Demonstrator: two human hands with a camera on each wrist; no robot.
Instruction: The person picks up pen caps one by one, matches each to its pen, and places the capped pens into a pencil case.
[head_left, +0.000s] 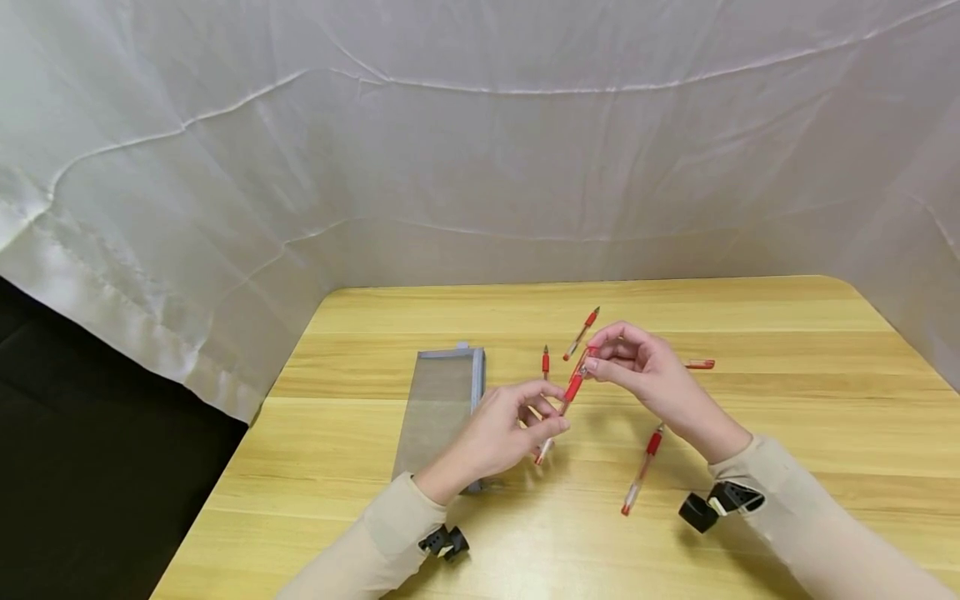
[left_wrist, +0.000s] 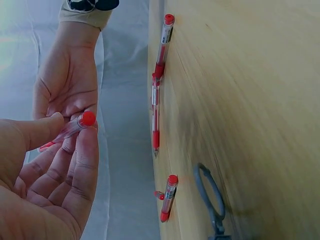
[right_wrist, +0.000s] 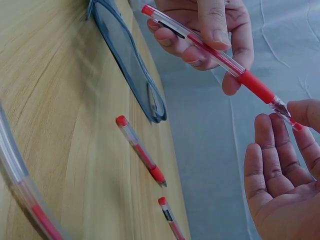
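Left hand (head_left: 501, 435) pinches barrel of red pen (head_left: 567, 397) above table (head_left: 787, 467); right hand (head_left: 647, 372) fingertips closed on pen's tip end. Pencil case (head_left: 438, 404) flat beside left hand. Loose pen (head_left: 642, 470) below right wrist; cap (head_left: 699, 364) behind it.

Left wrist view: thumb and fingers (left_wrist: 82, 150) clamp pen's red-capped end (left_wrist: 75, 126); three pens on table (left_wrist: 250, 100).

Right wrist view: pen (right_wrist: 220, 55) gripped by left hand (right_wrist: 205, 25), tip touching right fingers (right_wrist: 292, 125); right palm open below.

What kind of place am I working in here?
Likely a staged recording booth, not a real desk: white sheeting hung round a wooden table with only red pens and a pencil case.
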